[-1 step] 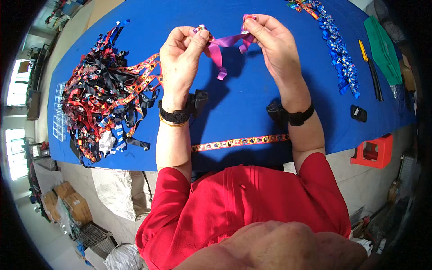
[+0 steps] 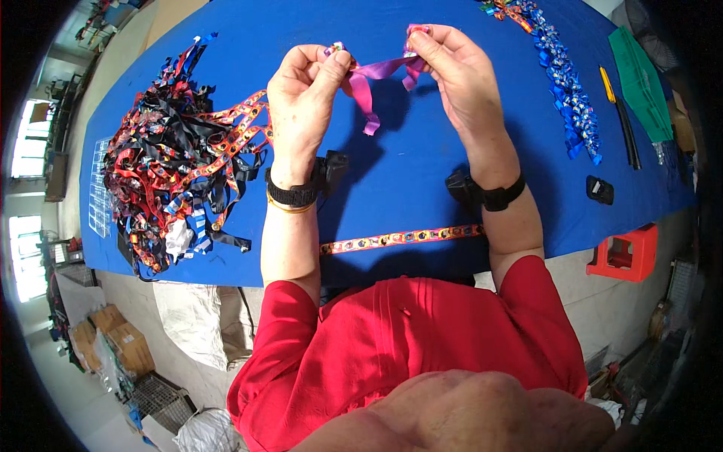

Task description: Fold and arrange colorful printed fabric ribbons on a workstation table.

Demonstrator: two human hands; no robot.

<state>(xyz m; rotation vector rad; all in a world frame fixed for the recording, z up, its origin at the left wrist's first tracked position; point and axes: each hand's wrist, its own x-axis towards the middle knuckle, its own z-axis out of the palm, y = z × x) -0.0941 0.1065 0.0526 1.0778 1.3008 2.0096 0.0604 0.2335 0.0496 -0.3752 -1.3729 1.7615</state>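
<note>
nothing moved: left hand (image 2: 305, 94) and right hand (image 2: 456, 71) still pinching purple ribbon (image 2: 373, 75) ends over blue table (image 2: 407, 173).

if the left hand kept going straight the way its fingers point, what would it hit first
Probably only the purple ribbon it already pinches. Past the left hand, the line runs over bare blue tablecloth to the far edge, though height above it is unclear.

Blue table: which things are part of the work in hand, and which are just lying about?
In hand:
- purple ribbon, pinched between left hand and right hand

Lying about:
- tangled ribbon heap
- patterned strip at the near edge
- row of blue bows
- green sheet
- small black clip
- red stool beside the blue table
</note>
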